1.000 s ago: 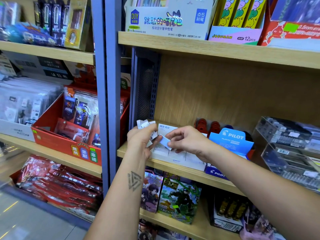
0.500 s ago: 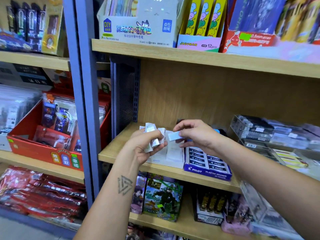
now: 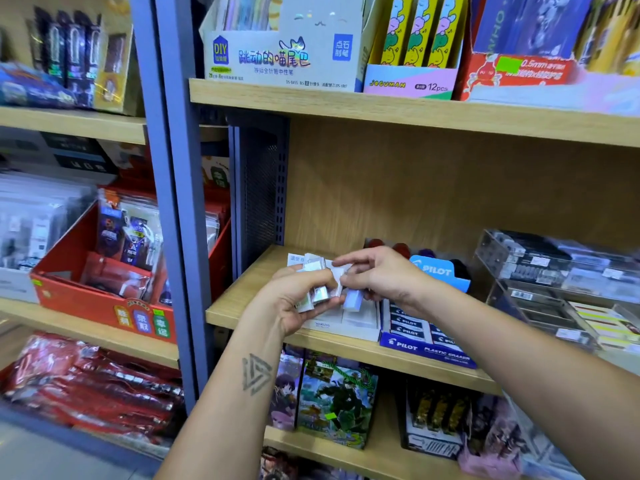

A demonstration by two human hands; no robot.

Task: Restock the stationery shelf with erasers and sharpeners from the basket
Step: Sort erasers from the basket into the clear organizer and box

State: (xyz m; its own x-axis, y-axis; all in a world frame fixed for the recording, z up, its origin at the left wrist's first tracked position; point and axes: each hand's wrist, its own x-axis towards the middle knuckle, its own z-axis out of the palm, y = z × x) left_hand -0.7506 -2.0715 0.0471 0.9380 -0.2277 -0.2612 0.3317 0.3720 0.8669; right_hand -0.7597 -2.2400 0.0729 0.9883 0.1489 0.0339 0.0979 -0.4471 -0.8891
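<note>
While left hand [image 3: 298, 299] clutches a bunch of wrapped erasers [image 3: 320, 289] over the shelf [image 3: 239, 306], right hand [image 3: 377, 278] pinches one eraser [image 3: 353, 299]; light, slick wrap, prob best gripped by its long sides.

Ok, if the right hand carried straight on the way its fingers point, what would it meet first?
Probably the bundle of wrapped erasers that the left hand grips. The right hand points leftward at it, fingertips already at its edge, an eraser in its fingers. Contact is hard to confirm.
</note>
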